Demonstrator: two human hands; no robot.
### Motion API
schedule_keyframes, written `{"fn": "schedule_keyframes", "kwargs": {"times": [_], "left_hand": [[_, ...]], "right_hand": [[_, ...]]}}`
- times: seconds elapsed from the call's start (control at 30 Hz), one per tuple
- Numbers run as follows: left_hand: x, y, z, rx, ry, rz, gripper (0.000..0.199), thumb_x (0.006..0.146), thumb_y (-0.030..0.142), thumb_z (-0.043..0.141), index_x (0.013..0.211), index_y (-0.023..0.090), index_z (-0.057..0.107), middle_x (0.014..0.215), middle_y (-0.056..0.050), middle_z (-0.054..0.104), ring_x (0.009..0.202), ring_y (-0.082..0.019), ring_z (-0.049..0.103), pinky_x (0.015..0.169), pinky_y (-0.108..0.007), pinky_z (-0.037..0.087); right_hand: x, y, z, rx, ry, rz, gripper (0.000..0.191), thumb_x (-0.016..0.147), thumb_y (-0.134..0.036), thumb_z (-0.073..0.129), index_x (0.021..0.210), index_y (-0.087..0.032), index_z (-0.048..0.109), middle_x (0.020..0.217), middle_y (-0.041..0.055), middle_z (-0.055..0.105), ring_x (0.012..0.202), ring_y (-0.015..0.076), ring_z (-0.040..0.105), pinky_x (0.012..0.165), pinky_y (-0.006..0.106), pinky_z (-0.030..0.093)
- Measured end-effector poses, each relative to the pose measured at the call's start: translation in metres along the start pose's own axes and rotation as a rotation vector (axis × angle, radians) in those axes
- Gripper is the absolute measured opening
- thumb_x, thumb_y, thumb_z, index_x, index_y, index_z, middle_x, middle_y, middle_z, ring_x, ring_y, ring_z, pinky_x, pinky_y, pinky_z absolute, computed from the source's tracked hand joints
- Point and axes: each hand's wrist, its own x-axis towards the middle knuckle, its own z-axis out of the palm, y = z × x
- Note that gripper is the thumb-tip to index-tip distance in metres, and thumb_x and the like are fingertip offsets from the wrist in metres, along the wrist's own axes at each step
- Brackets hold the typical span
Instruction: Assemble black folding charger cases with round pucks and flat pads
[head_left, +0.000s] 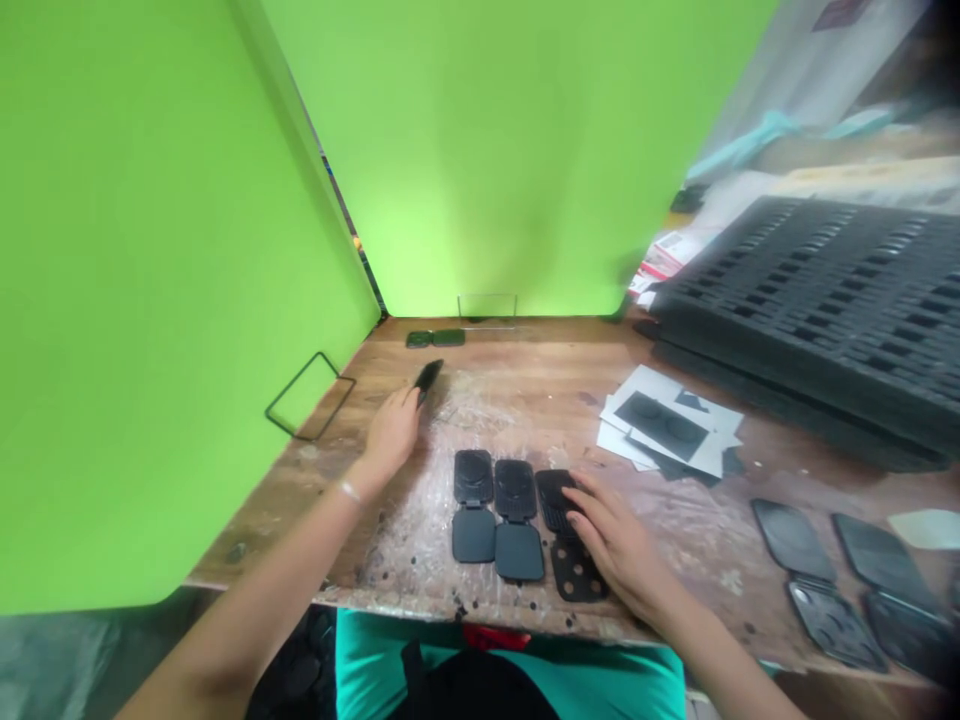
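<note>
My left hand (pixel 394 430) is closed on a flat black compact case (pixel 429 376), which it holds tilted above the table's left part. In front of me lie opened black hinged cases side by side: a left one (pixel 474 535), a middle one (pixel 518 550) and a right one (pixel 580 572). Smooth grey panels show in the lower halves of the left and middle cases, while the right one's lower half has a pattern of round spots. My right hand (pixel 611 535) rests on the right case, fingers apart and touching its upper half, partly covering it.
Another dark opened case (pixel 435 339) lies at the back. White sheets with dark cut pieces (pixel 660 420) are at the right, before a large black slatted crate (pixel 817 300). More opened cases (pixel 836 620) lie at the front right. Green panels (pixel 525 150) with wire stands (pixel 310 397) border the table.
</note>
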Motion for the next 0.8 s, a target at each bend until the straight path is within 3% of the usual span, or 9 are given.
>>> {"fn": "schedule_keyframes", "kwargs": {"times": [0.1, 0.2, 0.3, 0.37, 0.43, 0.5, 0.63, 0.8], "left_hand": [[-0.052, -0.001, -0.013, 0.021, -0.026, 0.070, 0.056, 0.086, -0.003, 0.028, 0.139, 0.002, 0.045, 0.149, -0.023, 0.042, 0.141, -0.029, 0.037, 0.115, -0.047, 0.035], [-0.113, 0.003, -0.017, 0.118, -0.040, 0.222, 0.072, 0.077, -0.010, 0.025, 0.147, 0.005, 0.037, 0.153, -0.021, 0.037, 0.145, -0.028, 0.030, 0.114, -0.047, 0.038], [-0.161, 0.018, -0.016, 0.146, -0.059, 0.325, 0.072, 0.082, -0.007, 0.029, 0.152, 0.010, 0.028, 0.152, -0.019, 0.040, 0.142, -0.028, 0.035, 0.111, -0.047, 0.042], [-0.178, 0.029, -0.015, 0.096, -0.098, 0.340, 0.060, 0.093, 0.008, 0.038, 0.152, 0.012, 0.029, 0.151, -0.018, 0.041, 0.139, -0.030, 0.041, 0.109, -0.048, 0.045], [-0.182, 0.038, -0.016, 0.012, -0.151, 0.318, 0.059, 0.097, 0.034, 0.049, 0.150, 0.013, 0.033, 0.151, -0.018, 0.041, 0.137, -0.031, 0.044, 0.108, -0.048, 0.046], [-0.177, 0.042, -0.016, -0.076, -0.169, 0.264, 0.064, 0.095, 0.048, 0.052, 0.148, 0.016, 0.036, 0.151, -0.016, 0.043, 0.137, -0.031, 0.044, 0.109, -0.048, 0.045], [-0.154, 0.040, -0.012, -0.190, -0.153, 0.195, 0.052, 0.101, 0.040, 0.041, 0.149, 0.021, 0.035, 0.156, -0.013, 0.036, 0.145, -0.028, 0.030, 0.115, -0.049, 0.037], [-0.131, 0.033, -0.010, -0.233, -0.285, 0.256, 0.051, 0.103, 0.039, 0.037, 0.150, 0.020, 0.035, 0.159, -0.012, 0.028, 0.148, -0.027, 0.022, 0.118, -0.052, 0.029]], "right_hand": [[-0.003, 0.010, -0.007, -0.029, 0.001, 0.024, 0.033, 0.099, -0.036, 0.045, 0.118, -0.020, 0.066, 0.133, 0.0129, 0.060, 0.122, 0.0270, 0.057, 0.102, 0.047, 0.050], [-0.006, 0.018, -0.010, -0.048, -0.004, 0.040, 0.033, 0.100, -0.036, 0.043, 0.117, -0.019, 0.066, 0.132, 0.0132, 0.060, 0.121, 0.0265, 0.057, 0.102, 0.046, 0.051], [-0.004, 0.020, -0.004, -0.047, -0.009, 0.018, 0.033, 0.100, -0.036, 0.043, 0.116, -0.018, 0.067, 0.130, 0.0136, 0.061, 0.120, 0.0266, 0.058, 0.102, 0.047, 0.051], [-0.002, 0.016, 0.003, -0.041, -0.026, -0.012, 0.033, 0.100, -0.035, 0.044, 0.119, -0.019, 0.066, 0.132, 0.0136, 0.060, 0.123, 0.0267, 0.057, 0.103, 0.048, 0.050], [0.002, 0.008, 0.012, -0.040, -0.066, -0.062, 0.034, 0.100, -0.033, 0.044, 0.126, -0.019, 0.063, 0.136, 0.0134, 0.058, 0.129, 0.0269, 0.052, 0.106, 0.048, 0.047], [0.007, -0.001, 0.019, -0.059, -0.133, -0.119, 0.039, 0.100, -0.031, 0.044, 0.135, -0.018, 0.056, 0.142, 0.0132, 0.053, 0.138, 0.0272, 0.042, 0.111, 0.050, 0.043], [0.017, -0.013, 0.034, -0.165, -0.236, -0.194, 0.049, 0.100, -0.031, 0.045, 0.147, -0.016, 0.044, 0.151, 0.0138, 0.043, 0.145, 0.0286, 0.031, 0.114, 0.053, 0.038], [0.022, -0.009, 0.044, -0.248, -0.270, -0.209, 0.051, 0.099, -0.032, 0.045, 0.146, -0.013, 0.046, 0.151, 0.0149, 0.042, 0.144, 0.0301, 0.031, 0.113, 0.054, 0.037]]}}
